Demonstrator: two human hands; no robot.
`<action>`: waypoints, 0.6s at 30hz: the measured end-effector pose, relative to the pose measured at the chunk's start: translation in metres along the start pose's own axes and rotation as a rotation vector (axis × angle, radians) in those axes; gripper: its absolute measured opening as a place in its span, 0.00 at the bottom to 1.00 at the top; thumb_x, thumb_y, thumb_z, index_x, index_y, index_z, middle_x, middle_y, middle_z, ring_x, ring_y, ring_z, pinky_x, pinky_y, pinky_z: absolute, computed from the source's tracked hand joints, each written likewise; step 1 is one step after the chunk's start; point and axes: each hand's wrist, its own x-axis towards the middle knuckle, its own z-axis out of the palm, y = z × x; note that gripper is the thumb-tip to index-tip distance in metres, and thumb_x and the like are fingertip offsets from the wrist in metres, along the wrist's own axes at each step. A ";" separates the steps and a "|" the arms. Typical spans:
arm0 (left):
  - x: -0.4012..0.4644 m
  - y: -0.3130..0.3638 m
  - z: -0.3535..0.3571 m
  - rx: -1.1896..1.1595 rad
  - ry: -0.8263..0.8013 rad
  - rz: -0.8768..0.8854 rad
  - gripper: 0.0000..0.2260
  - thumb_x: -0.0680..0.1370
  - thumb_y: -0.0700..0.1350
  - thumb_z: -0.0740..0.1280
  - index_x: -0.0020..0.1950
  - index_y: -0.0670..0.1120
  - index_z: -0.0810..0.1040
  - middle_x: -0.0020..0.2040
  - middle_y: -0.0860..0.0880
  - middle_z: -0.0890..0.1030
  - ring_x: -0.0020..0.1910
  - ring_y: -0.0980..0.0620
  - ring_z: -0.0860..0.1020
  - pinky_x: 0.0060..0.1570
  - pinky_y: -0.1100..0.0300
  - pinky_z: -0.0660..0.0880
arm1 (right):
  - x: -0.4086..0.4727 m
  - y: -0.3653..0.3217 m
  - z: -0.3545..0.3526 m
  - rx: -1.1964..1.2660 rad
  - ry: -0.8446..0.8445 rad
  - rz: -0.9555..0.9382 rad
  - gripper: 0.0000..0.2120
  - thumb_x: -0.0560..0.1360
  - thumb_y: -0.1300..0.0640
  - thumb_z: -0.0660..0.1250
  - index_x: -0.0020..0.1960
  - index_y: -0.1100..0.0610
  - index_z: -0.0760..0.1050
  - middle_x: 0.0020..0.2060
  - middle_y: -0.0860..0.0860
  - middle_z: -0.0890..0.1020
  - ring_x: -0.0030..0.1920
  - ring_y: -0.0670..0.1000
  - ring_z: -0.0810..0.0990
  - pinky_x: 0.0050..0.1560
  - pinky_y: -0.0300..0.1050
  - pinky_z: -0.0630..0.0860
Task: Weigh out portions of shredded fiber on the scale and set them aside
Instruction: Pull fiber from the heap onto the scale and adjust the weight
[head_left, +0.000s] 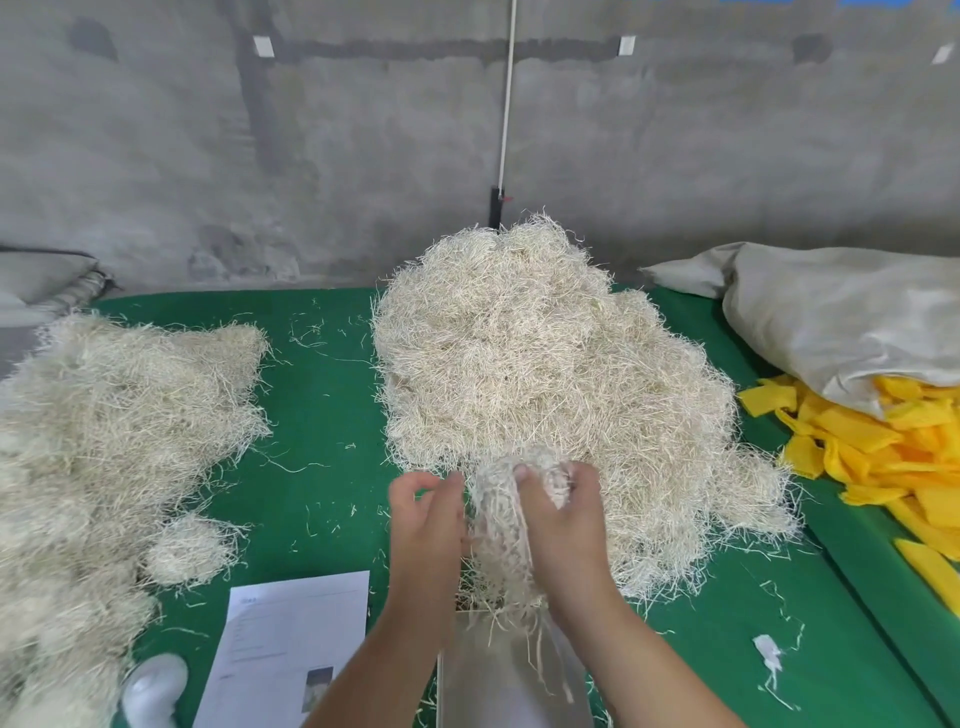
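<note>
A big heap of pale shredded fiber (545, 374) lies on the green table (322, 415) in the middle. My right hand (561, 514) grips a clump of fiber (498, 530) at the heap's near edge, above the metal scale pan (498, 670). Strands hang from the clump onto the pan. My left hand (426, 519) is beside the clump on its left, fingers curled and touching the fiber. A second spread of fiber (104, 431) covers the table's left side.
A printed sheet of paper (280, 649) lies near the front left of the scale, with a white rounded object (153, 686) beside it. At right, a grey sack (841, 322) spills yellow fabric pieces (883, 447). A concrete wall stands behind.
</note>
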 end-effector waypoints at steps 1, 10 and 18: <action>-0.008 0.000 0.002 0.040 -0.095 -0.035 0.19 0.78 0.63 0.67 0.63 0.53 0.73 0.44 0.56 0.80 0.38 0.62 0.79 0.41 0.57 0.77 | 0.001 0.002 0.000 -0.038 0.024 -0.019 0.24 0.79 0.42 0.69 0.70 0.48 0.66 0.60 0.48 0.77 0.56 0.47 0.80 0.59 0.57 0.81; 0.005 0.013 -0.024 -0.290 -0.120 -0.409 0.40 0.71 0.60 0.79 0.75 0.43 0.68 0.64 0.34 0.81 0.58 0.32 0.83 0.59 0.31 0.77 | 0.004 -0.016 -0.012 -0.050 -0.351 0.228 0.21 0.69 0.31 0.74 0.57 0.41 0.83 0.59 0.40 0.81 0.61 0.47 0.77 0.64 0.53 0.67; -0.017 0.006 0.005 -0.155 -0.102 -0.367 0.53 0.62 0.73 0.77 0.78 0.48 0.64 0.68 0.45 0.77 0.58 0.43 0.84 0.40 0.47 0.85 | -0.007 0.010 0.015 -0.264 -0.156 0.031 0.09 0.83 0.52 0.62 0.46 0.43 0.75 0.44 0.49 0.80 0.43 0.38 0.82 0.45 0.47 0.81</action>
